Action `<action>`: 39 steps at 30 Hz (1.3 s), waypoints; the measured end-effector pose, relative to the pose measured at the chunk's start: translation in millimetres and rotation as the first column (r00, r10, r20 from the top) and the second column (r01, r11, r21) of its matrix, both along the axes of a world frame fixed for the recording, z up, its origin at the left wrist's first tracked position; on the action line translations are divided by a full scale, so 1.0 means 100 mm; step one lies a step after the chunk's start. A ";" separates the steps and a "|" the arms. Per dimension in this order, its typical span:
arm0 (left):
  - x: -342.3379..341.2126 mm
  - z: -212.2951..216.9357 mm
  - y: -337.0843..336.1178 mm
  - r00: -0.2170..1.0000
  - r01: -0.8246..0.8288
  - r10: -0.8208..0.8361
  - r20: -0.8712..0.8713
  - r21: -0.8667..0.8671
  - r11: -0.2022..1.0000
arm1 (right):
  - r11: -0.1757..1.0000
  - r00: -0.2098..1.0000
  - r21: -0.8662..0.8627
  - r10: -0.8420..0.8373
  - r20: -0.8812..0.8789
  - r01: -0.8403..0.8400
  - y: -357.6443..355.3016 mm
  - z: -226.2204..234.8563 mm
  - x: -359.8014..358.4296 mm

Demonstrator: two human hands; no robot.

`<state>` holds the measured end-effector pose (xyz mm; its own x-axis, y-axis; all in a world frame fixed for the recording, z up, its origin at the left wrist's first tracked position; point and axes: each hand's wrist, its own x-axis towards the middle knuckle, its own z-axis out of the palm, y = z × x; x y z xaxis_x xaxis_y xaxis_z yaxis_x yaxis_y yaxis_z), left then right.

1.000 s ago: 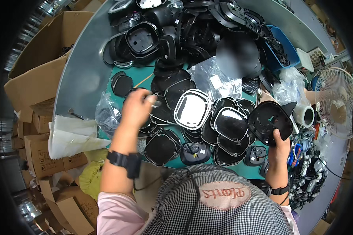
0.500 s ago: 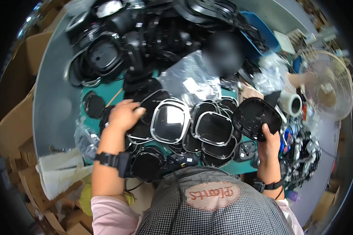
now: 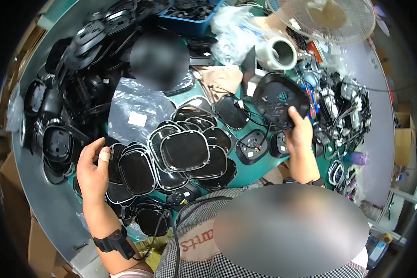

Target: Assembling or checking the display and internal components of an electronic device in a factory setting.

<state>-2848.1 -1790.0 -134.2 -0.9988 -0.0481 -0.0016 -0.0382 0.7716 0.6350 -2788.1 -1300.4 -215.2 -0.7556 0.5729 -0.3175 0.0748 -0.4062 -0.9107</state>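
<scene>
My right hand [image 3: 300, 135] grips a black plastic housing [image 3: 268, 98] by its near edge, thumb on its inner side. The shell is rounded, dished and has openings in its middle. My left hand [image 3: 92, 171] is open, thumb apart from the fingers, with nothing visible in it. It is at the left end of a heap of black rounded-square panels with pale rims [image 3: 185, 150]. A light wrap covers the tip of its thumb. Between the heap and my right hand lies a black back cover [image 3: 252, 146] with a cable near it.
Black housings [image 3: 59, 143] pile up at the left and far left. A clear plastic bag [image 3: 136, 113] lies behind the panels. At the far side stand a blue bin [image 3: 190, 27] of small black parts, a white roll [image 3: 278, 53] and a fan [image 3: 329, 21]. Bundled cables [image 3: 343, 106] heap at the right.
The view has swung to the right, so the bench items appear farther left. My left hand has opened and is at the panels' left side. My right hand keeps hold of the housing.
</scene>
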 end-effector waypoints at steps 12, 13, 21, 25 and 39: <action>-0.18 0.00 1.75 0.915 0.403 -0.398 0.060 -0.122 0.907 | 0.991 0.999 -0.130 0.010 -0.050 -0.016 0.31 -0.33 0.49; -0.25 -0.04 1.97 0.890 0.456 -0.451 0.068 -0.139 0.879 | 0.991 0.999 -0.133 0.025 -0.036 -0.030 0.34 -0.34 0.56; -0.97 -1.21 3.15 0.545 0.803 -0.441 0.713 -0.293 0.519 | 0.985 0.989 -0.134 0.118 0.090 -0.106 0.59 -0.38 1.14; -1.14 -1.74 3.53 0.490 0.830 -0.130 0.862 -0.416 0.371 | 0.986 0.992 -0.163 0.064 0.106 -0.046 0.82 -0.44 1.32; -1.06 -0.29 2.77 0.948 0.097 -0.207 0.242 0.400 0.911 | 0.978 0.994 -0.189 0.098 0.036 -0.090 0.83 -0.42 1.01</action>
